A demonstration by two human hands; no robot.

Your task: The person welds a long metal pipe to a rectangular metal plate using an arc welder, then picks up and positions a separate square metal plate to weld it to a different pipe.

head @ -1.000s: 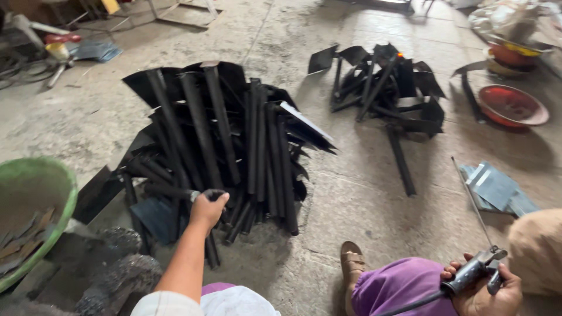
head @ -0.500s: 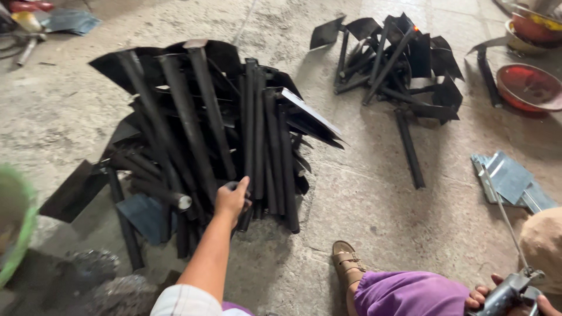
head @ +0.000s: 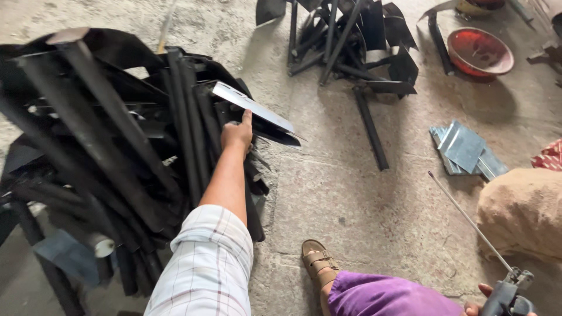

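**A metalworking shop floor**

This is a rough workshop where metal parts are made by hand; the floor (head: 351,193) is bare, stained concrete, and the work happens down on it; a big heap of black metal pieces (head: 111,146), tubes joined to flat blades, lies at the left; a second, smaller pile (head: 345,47) of the same pieces lies farther off; a stack of grey metal sheets (head: 465,149) rests near a red bowl (head: 480,51); a thin welding rod in its holder (head: 503,287) shows at the lower right.
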